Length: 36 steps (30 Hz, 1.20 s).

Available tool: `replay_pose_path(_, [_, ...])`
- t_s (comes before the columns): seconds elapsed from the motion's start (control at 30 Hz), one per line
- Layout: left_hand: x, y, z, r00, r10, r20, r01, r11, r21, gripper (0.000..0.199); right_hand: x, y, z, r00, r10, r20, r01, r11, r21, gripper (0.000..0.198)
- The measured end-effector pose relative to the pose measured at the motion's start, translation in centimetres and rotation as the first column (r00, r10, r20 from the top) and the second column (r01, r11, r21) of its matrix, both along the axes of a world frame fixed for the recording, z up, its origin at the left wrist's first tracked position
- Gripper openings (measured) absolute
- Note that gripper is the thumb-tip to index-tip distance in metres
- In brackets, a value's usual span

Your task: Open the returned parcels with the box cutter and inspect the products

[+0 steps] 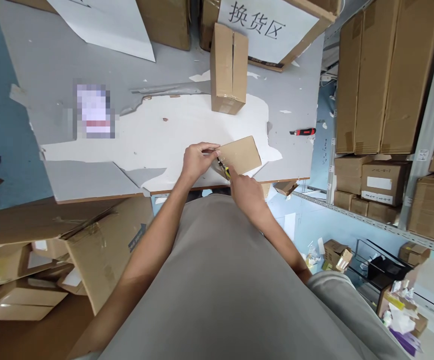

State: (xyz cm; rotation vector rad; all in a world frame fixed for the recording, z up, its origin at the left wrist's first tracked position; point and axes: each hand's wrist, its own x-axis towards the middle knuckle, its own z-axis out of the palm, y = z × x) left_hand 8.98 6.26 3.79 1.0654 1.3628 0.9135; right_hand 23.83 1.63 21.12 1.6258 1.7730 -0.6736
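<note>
A small cardboard box (pixel 241 152) sits near the front edge of the table, tilted towards me. My left hand (pixel 196 161) grips its left corner, fingers and thumb at the edge. In my right hand (pixel 250 194) is a utility knife (pixel 227 171) with a yellow and black body, its dark front end on the left side of the box near my left thumb. The right palm hides part of the knife. Behind them stands a taller closed cardboard box (pixel 229 70).
A red and black utility knife (pixel 304 132) lies at the table's right. On the left is a blurred-out item (pixel 94 111). Boxes with paper signs (pixel 265 27) line the back. A large open carton (pixel 100 250) stands at front left, shelves of boxes (pixel 376 182) at right.
</note>
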Motion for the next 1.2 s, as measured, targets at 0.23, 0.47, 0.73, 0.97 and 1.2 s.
replay_pose_path(0.23, [0.0,-0.6,0.5,1.000,-0.006,-0.029,0.006,1.000,0.019,0.032,1.6,0.1,-0.1,0.996,-0.003,-0.085,0.003,1.000,0.007,0.062])
replay_pose_path(0.47, [0.2,-0.8,0.6,0.997,0.016,-0.072,-0.016,1.000,0.007,0.038,5.9,-2.3,-1.2,0.961,-0.104,-0.257,0.114,0.993,0.024,0.061])
replay_pose_path(0.73, [0.5,-0.9,0.8,0.990,0.036,-0.138,-0.040,0.999,-0.029,0.045,7.0,-2.8,-3.8,0.914,-0.117,-0.387,0.132,0.991,0.013,0.063])
replay_pose_path(0.97, [0.9,-1.1,1.2,0.982,0.065,-0.177,-0.072,0.997,-0.033,0.047,5.2,-2.0,-2.5,0.951,-0.088,-0.297,0.080,0.996,-0.038,0.065])
replay_pose_path(1.2, [1.1,-1.2,1.2,0.981,0.070,-0.180,-0.079,0.996,-0.046,0.043,4.3,-2.2,-2.0,0.970,0.021,-0.242,-0.038,0.997,-0.068,0.073])
